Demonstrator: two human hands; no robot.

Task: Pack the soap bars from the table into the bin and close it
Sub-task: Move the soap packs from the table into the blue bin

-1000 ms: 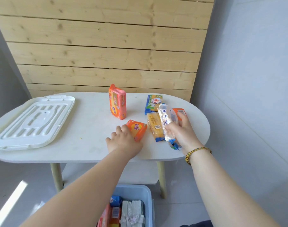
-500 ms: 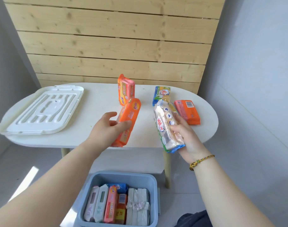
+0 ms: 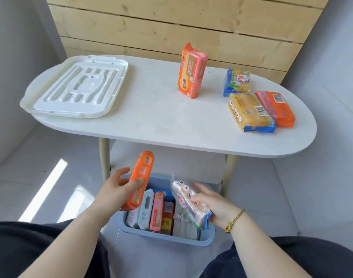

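Down low, both hands hover over the open blue bin (image 3: 165,238) on the floor, each holding a soap pack. The left hand (image 3: 113,192) pinches an orange bar (image 3: 140,180) between thumb and fingers, the bar standing nearly upright over the bin's left part. The right hand (image 3: 210,205) is wrapped around a white pack (image 3: 188,203), tilted, with its blue end toward the bin's near right corner; a beaded bracelet (image 3: 234,220) sits on that wrist.

Between and below the hands, the bin already holds a row of packs set on edge: pale ones (image 3: 145,210) at the left, a pink one (image 3: 157,211), a red-orange one (image 3: 167,217), and clear-wrapped ones partly hidden under the right hand.

Beyond the hands stands the white table (image 3: 161,121). Up and ahead of the right hand, an orange double pack (image 3: 191,71) stands on end. Farther right of it lie three more: a blue-and-yellow pack (image 3: 236,82), a yellow pack (image 3: 251,112) and, touching its right side, an orange bar with a barcode (image 3: 276,107). Far ahead of the left hand, the white lid (image 3: 79,88) lies underside up at the table's left end, overhanging the edge slightly.

Dark trouser legs (image 3: 31,249) frame the bin on both sides.
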